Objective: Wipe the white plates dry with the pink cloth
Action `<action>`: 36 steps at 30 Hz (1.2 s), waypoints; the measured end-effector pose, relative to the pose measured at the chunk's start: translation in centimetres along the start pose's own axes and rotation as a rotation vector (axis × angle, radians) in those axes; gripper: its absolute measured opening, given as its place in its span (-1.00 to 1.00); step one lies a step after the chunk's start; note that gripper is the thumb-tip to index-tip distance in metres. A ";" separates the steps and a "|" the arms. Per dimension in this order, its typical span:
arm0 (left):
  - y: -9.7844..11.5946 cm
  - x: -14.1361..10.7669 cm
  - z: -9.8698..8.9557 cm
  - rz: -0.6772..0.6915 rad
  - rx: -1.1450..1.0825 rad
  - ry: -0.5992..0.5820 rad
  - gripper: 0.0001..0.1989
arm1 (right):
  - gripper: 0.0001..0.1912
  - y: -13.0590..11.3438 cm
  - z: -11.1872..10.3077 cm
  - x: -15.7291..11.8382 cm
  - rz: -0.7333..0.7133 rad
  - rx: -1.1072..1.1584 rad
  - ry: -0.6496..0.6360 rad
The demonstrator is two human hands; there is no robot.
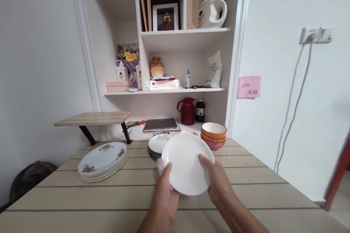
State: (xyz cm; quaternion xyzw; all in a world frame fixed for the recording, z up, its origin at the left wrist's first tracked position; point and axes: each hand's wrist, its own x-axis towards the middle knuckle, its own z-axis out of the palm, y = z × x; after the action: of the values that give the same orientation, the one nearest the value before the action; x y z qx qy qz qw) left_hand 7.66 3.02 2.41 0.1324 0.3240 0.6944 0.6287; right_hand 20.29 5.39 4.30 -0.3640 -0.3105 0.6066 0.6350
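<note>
A plain white plate is held up above the wooden table, tilted toward me. My left hand grips its lower left edge, thumb on the face; something pale, perhaps a cloth, shows between this hand and the rim. On the right edge my right hand has its thumb on the face and its fingers behind, hidden. Just behind the plate is a stack of smaller dark-rimmed plates, partly covered by it. Floral plates are stacked at the left. Orange and red bowls stand stacked behind to the right.
The slatted table meets a white shelf unit at the back. A small raised wooden stand is at the back left. Behind lie a dark laptop-like slab, a red jug and a dark bottle.
</note>
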 end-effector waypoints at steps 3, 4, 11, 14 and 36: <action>-1.0 -0.2 0.7 0.032 -0.037 -0.007 -0.47 | -0.43 0.7 0.3 -0.2 0.000 0.027 0.032; -1.2 -0.3 0.7 0.036 -0.043 -0.019 -0.47 | -0.42 1.1 0.6 -0.4 -0.011 0.039 0.049; 0.3 0.2 -1.1 0.068 0.060 0.001 -0.33 | -0.33 2.1 1.7 -1.8 0.039 0.078 -0.074; 2.5 0.5 -2.4 0.093 0.148 -0.066 -0.34 | -0.32 0.7 1.3 -1.8 0.129 0.051 -0.344; 4.1 -0.6 -4.6 0.261 0.413 -0.135 -0.26 | -0.49 -0.9 0.2 -1.5 0.173 -0.215 -0.468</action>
State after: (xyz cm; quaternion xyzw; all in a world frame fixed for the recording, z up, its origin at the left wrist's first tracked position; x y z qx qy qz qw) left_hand 1.85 1.14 1.61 0.3448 0.3962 0.6785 0.5136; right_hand 20.55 3.94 5.25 -0.3043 -0.4790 0.6899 0.4493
